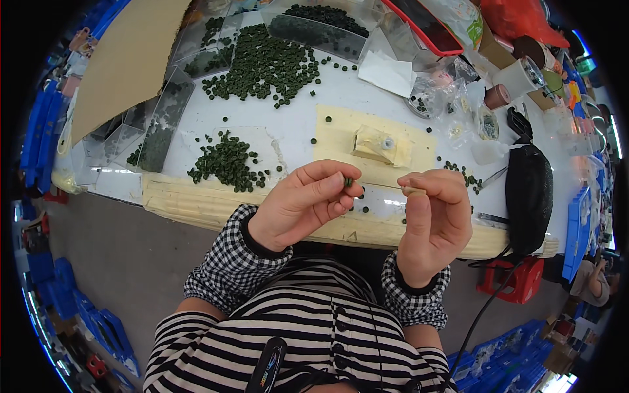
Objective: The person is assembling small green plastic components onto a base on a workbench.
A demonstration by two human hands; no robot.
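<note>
Dark green between the fingertips of the left hand (304, 200): pinching one small round bead-like disc (348, 181) with thumb and forefinger, just nearer the body than the cream tape-covered block (375, 148). Held narrow in the right hand (436, 219) too, nearer the body and right of the block: pinching a slim pale piece (413, 190), too small to tell its kind. Cannot tell whether linked by any thread. With a loose pile of dark green discs (226, 162) left of the block, and a broader heap (268, 62) beyond and left of it on the white tabletop (295, 124). Could easily lose the disc through a slight roll of the thumb, then fail to tell it from stray ones around the block. Might also drop the pale piece through too light a pinch, or scatter the pile by brushing it with the black-and-white checked left cuff (219, 275).
</note>
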